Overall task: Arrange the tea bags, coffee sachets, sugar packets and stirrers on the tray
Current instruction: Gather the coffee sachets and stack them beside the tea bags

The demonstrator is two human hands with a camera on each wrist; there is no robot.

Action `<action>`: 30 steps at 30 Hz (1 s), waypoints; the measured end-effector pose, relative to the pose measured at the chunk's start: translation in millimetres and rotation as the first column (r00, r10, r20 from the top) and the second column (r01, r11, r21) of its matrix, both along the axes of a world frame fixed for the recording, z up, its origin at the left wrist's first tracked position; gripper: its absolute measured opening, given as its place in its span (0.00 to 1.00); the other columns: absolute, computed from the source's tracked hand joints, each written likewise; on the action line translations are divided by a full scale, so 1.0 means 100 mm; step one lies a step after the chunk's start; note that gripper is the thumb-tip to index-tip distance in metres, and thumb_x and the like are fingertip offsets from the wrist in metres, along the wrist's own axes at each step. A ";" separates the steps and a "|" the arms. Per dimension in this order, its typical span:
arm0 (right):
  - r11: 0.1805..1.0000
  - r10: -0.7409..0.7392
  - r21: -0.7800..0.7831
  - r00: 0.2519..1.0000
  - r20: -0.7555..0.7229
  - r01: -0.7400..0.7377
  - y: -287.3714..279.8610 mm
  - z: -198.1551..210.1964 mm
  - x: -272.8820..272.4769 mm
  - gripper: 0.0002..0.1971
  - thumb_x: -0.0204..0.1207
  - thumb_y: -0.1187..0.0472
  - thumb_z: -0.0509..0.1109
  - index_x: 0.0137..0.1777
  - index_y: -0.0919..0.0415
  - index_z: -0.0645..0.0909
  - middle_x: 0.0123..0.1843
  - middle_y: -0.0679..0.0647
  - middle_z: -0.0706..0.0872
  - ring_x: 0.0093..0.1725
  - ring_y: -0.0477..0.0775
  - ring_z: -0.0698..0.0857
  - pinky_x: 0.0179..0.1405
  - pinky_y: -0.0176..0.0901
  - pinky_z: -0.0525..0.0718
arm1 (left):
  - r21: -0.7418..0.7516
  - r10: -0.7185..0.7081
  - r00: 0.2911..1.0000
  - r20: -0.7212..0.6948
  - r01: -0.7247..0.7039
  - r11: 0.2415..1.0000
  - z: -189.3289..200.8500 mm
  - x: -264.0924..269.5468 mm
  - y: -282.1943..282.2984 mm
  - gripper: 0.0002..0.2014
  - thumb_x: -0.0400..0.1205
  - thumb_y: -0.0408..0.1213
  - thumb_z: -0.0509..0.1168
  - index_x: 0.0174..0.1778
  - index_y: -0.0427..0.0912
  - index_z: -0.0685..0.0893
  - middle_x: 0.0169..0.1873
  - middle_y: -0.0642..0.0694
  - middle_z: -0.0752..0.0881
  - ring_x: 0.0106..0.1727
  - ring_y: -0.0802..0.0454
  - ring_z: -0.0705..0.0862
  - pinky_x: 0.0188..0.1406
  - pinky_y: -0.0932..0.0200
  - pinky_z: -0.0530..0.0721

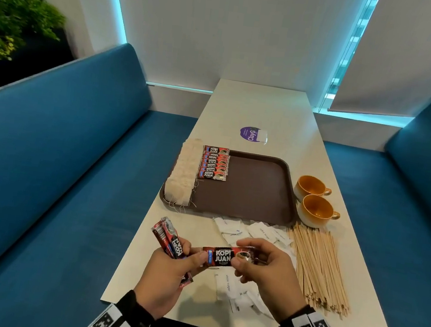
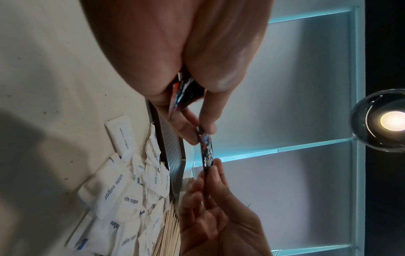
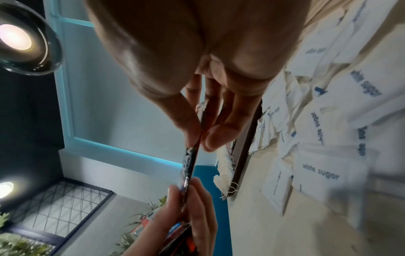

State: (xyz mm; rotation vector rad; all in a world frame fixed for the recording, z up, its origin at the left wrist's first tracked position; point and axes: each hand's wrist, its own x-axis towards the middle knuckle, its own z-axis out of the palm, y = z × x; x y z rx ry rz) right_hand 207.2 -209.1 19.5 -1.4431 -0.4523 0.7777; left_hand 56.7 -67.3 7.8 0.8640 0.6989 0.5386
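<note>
A red Kopi Juan coffee sachet (image 1: 224,256) hangs above the table's near end. My left hand (image 1: 175,270) pinches its left end and my right hand (image 1: 258,265) pinches its right end. The left hand also grips a stack of coffee sachets (image 1: 169,236) in its palm. On the brown tray (image 1: 249,192) a row of tea bags (image 1: 184,173) lines the left edge, with a column of coffee sachets (image 1: 214,163) beside it. White sugar packets (image 1: 235,232) lie loose on the table under my hands. Wooden stirrers (image 1: 318,267) lie in a heap at the right.
Two orange cups (image 1: 313,201) stand right of the tray. A purple round sticker (image 1: 252,134) is on the white table (image 1: 260,106) beyond the tray. Blue bench seats (image 1: 59,156) run along both sides.
</note>
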 end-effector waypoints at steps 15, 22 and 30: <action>0.997 -0.054 -0.058 0.998 -0.017 0.053 0.29 0.02 0.32 0.14 0.78 0.80 0.71 0.52 0.64 0.92 0.46 0.64 0.93 0.43 0.70 0.93 0.45 0.53 0.94 | -0.220 -0.120 0.991 -0.050 0.107 0.970 -0.18 -0.19 0.37 0.18 0.91 0.38 0.57 0.76 0.50 0.79 0.30 0.32 0.77 0.39 0.31 0.87 0.36 0.42 0.87; 0.985 -0.088 -0.135 0.985 0.151 0.109 0.99 0.06 0.92 0.11 0.77 0.73 0.77 0.54 0.59 0.91 0.47 0.60 0.94 0.39 0.57 0.91 0.44 0.52 0.93 | -0.278 -0.088 0.996 0.000 0.085 0.957 -0.19 -0.17 0.59 0.14 0.89 0.49 0.61 0.69 0.68 0.81 0.33 0.41 0.74 0.28 0.44 0.76 0.25 0.59 0.72; 0.975 -0.033 -0.215 0.991 0.129 0.060 2.00 -0.34 1.65 0.11 0.75 0.76 0.78 0.50 0.60 0.89 0.46 0.66 0.92 0.36 0.54 0.90 0.38 0.42 0.92 | -0.531 0.014 0.999 0.037 0.007 0.848 -0.36 -0.17 0.87 0.22 0.83 0.68 0.56 0.55 0.53 0.80 0.34 0.40 0.74 0.28 0.46 0.71 0.31 0.56 0.69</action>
